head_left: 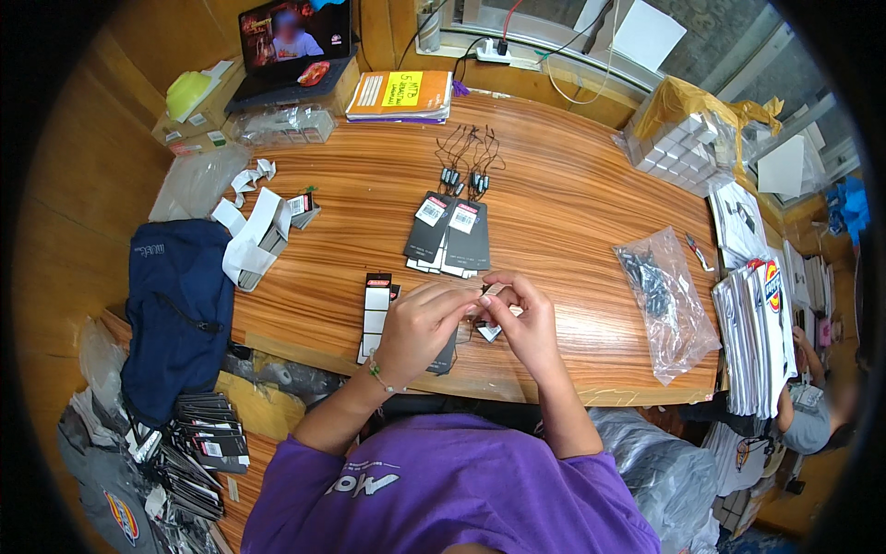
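Pale and small, a thin piece (494,289) is showing at the fingertips of both hands, just above the near part of the worktop (563,203); from this far off I am not making out what it is. My right hand (524,323) is pinching it between thumb and forefinger. My left hand (420,319) is meeting it from the other side, fingers drawn together, but I cannot tell whether they are gripping the piece or only steadying it. I am judging this to be a fitting step on a hang tag, so the next move seems to be calling for a small, firm pinch and a careful alignment. Below the fingers, a dark tag (446,357) is lying partly hidden. Just left of my left hand, a black strip with white labels (376,314) is resting flat. Beyond both hands, grey-black tags (469,242) are lying overlapped, their black cords (477,148) trailing toward the far edge. Well to the right, a clear bag (685,342) is holding dark pieces, and a small hand tool (701,257) is lying near it.
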The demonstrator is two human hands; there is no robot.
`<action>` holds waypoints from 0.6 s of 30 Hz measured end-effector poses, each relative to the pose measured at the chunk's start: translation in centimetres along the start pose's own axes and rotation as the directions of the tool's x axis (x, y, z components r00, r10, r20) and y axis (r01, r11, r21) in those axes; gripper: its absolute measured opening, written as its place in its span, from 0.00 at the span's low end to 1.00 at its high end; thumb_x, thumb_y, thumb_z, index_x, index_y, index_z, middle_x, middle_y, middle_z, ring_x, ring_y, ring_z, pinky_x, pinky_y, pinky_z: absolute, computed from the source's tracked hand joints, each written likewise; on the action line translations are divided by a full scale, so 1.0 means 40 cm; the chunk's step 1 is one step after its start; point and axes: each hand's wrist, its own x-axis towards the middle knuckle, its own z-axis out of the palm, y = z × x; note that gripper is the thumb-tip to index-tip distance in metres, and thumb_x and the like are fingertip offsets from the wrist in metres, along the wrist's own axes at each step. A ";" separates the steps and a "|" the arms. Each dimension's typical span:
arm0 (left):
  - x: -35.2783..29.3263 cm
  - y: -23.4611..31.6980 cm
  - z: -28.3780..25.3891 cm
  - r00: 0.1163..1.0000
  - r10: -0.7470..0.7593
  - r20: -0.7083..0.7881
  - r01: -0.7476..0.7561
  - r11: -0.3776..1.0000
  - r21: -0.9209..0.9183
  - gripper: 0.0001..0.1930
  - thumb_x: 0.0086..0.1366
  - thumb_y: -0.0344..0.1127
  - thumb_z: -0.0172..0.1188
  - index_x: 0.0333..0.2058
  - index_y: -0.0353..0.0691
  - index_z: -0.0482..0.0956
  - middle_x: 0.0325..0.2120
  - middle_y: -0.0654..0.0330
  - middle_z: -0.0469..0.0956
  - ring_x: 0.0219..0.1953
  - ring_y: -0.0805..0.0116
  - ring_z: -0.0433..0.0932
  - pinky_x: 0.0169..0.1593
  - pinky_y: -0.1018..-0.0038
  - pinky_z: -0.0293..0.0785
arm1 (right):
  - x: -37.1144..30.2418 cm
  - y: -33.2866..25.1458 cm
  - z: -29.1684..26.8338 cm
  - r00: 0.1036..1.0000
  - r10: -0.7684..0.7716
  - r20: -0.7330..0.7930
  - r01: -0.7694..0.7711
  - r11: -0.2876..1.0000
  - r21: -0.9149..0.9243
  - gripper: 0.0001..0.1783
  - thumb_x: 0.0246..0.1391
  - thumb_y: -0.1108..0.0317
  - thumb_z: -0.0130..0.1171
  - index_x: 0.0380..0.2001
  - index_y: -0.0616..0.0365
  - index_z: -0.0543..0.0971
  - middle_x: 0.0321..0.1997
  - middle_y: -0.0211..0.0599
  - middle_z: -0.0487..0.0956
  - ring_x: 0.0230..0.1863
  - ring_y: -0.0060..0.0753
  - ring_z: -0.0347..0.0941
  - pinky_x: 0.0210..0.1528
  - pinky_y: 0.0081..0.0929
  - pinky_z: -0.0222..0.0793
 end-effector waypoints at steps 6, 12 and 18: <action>-0.008 -0.008 -0.003 0.991 -0.113 0.068 0.118 0.991 -0.069 0.08 0.52 0.24 0.59 0.33 0.34 0.78 0.31 0.55 0.79 0.33 0.61 0.78 0.37 0.72 0.74 | 0.008 0.011 -0.007 0.997 -0.072 -0.021 0.067 0.980 -0.186 0.09 0.45 0.73 0.61 0.33 0.61 0.78 0.15 0.31 0.69 0.18 0.19 0.62 0.22 0.19 0.61; -0.022 -0.011 0.004 0.977 -0.202 0.062 0.208 0.972 -0.108 0.07 0.52 0.24 0.59 0.32 0.34 0.79 0.30 0.55 0.79 0.32 0.62 0.78 0.36 0.73 0.74 | 0.017 0.002 -0.016 0.973 -0.230 0.033 0.224 0.887 -0.403 0.09 0.43 0.72 0.62 0.31 0.60 0.79 0.30 0.37 0.73 0.34 0.33 0.68 0.35 0.27 0.65; -0.036 -0.020 0.011 0.983 -0.179 0.027 0.181 0.977 -0.115 0.07 0.52 0.23 0.59 0.32 0.34 0.79 0.29 0.55 0.79 0.32 0.62 0.78 0.36 0.73 0.74 | 0.018 0.012 -0.014 0.956 -0.284 0.068 0.288 0.872 -0.396 0.10 0.42 0.72 0.62 0.31 0.61 0.80 0.34 0.40 0.74 0.39 0.40 0.68 0.43 0.30 0.64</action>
